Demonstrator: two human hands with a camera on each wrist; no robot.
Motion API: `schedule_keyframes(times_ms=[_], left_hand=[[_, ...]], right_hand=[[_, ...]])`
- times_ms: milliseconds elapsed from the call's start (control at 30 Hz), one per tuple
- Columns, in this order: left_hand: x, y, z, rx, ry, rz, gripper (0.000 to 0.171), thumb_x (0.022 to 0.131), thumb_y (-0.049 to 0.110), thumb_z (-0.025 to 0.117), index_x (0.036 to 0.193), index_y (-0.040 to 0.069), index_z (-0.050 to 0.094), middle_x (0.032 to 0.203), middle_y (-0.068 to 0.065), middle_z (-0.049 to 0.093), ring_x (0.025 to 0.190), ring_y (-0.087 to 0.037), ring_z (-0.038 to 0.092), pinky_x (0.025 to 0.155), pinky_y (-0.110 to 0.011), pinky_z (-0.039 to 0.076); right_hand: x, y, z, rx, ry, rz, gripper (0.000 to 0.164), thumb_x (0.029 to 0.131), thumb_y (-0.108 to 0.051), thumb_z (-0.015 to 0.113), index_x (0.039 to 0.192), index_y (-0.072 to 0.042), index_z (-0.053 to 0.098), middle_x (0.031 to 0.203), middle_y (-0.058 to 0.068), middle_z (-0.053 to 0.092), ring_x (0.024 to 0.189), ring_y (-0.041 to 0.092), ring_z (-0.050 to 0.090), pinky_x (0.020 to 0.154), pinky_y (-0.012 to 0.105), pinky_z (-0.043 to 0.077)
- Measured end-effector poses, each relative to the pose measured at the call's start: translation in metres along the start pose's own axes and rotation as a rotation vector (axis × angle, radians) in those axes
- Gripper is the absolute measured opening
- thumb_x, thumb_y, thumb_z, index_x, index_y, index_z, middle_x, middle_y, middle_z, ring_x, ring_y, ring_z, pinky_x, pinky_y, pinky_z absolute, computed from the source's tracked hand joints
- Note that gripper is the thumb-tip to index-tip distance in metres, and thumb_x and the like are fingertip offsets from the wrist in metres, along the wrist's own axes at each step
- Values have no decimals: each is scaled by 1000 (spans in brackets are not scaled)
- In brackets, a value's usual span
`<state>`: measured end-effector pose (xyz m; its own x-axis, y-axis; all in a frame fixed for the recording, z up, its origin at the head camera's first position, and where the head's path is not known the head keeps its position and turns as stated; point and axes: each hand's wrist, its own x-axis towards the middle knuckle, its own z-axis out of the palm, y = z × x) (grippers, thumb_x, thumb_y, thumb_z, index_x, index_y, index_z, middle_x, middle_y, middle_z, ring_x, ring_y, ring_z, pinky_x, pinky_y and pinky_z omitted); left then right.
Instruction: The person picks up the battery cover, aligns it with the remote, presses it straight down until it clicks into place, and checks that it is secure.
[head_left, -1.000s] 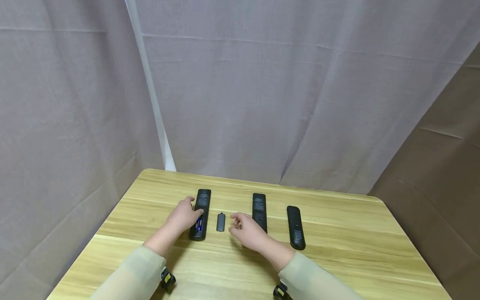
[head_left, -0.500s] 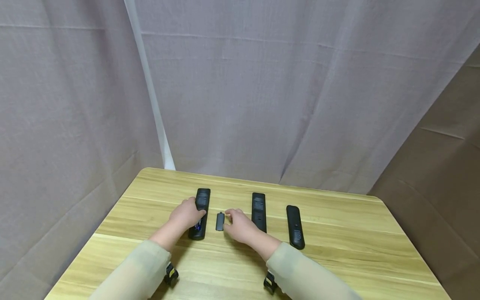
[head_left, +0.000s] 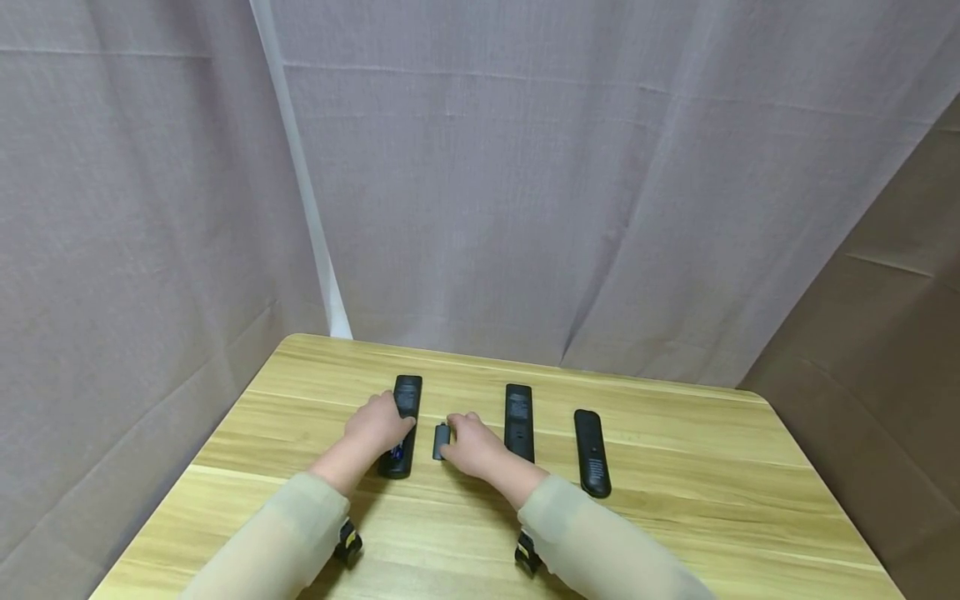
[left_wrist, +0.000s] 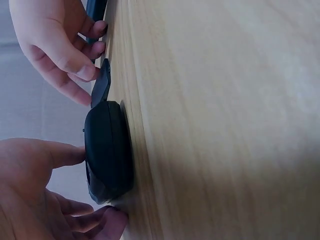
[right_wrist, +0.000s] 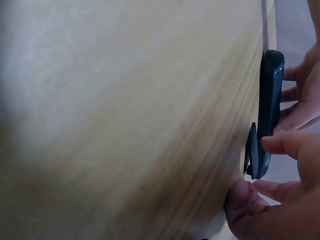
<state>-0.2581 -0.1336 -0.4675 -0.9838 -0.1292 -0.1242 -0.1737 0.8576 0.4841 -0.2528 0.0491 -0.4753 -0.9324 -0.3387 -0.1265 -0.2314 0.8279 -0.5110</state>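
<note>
A black remote control (head_left: 407, 396) lies back side up on the wooden table, blue batteries showing in its uncovered compartment. My left hand (head_left: 377, 423) holds it at the middle, thumb (left_wrist: 70, 154) across the back and fingers along the left side. Just to its right is the small dark battery cover (head_left: 441, 442). Thumb and fingertips of my right hand (head_left: 474, 446) pinch the cover at its right side and far end. From the left wrist, the cover (left_wrist: 101, 82) looks tilted beside the remote's end.
To the right lie a second black remote control (head_left: 518, 417), partly behind my right hand, and a third (head_left: 592, 454) with rounded ends. Grey curtains (head_left: 480, 208) hang behind the table (head_left: 675, 508) and along its left side, with brown cloth (head_left: 877, 358) at the right.
My right hand has moved left from beside the battery cover onto it, and its fingers have closed in. My left hand has shifted slightly right over the remote, its thumb further across.
</note>
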Motion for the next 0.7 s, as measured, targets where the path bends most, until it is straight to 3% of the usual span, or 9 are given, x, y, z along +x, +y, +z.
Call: schedule_keyframes(times_ms=[467,700], left_hand=[[1,2,4,19,9,8,57,92,35,67,133,-2,52,104,-18,60,78,-27,59,62,-43,52],[1,4,3,14,-2,3,62,93,34,67,138,-4,48,107,-21,58,80,-27,58,65,-45,53]], right_hand=[[5,0,6,-50,1,3,64,89,-30,71,144,-6,49,126,18,52,96,26,60,84,41,52],[7,1,6,-21,-2,-11,61,84,-28,75,138,-7,54,117,15,54,85,22,56,77,38,51]])
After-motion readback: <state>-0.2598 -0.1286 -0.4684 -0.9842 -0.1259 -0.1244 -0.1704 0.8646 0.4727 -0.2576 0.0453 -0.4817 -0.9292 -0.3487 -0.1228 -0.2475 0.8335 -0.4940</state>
